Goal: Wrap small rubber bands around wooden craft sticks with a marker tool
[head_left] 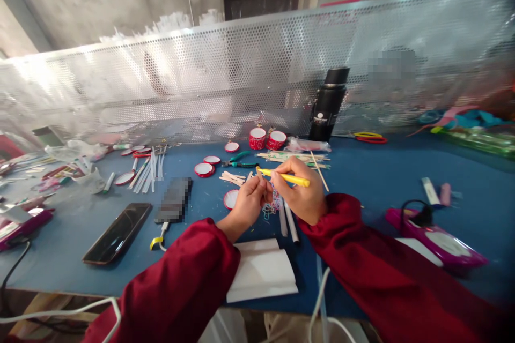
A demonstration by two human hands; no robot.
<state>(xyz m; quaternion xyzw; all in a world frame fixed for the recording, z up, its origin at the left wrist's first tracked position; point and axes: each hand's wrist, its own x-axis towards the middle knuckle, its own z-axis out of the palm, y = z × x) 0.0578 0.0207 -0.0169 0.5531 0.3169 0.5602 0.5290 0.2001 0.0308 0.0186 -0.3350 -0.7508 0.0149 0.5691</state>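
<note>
My right hand (302, 195) is closed round a yellow pen-shaped tool (293, 178), its narrow tip pointing left. That tip is just above the fingers of my left hand (250, 199). My left fingers are pinched together on something small, too hidden to name. Under and between the hands lies a tangle of multi-coloured cord (270, 210). Beside it are white tubes (291, 221). A round white disc with a red rim (230, 199) is partly covered by my left hand, and short wooden sticks (231, 178) lie just behind it.
Teal-handled pliers (240, 163), stacked red-rimmed discs (257, 138) and a black thermos (329, 104) stand or lie toward the perforated metal screen (177, 75). Phones (117, 233) are at left. Folded white paper (263, 270) lies near the front edge, a purple power strip (438, 238) at right.
</note>
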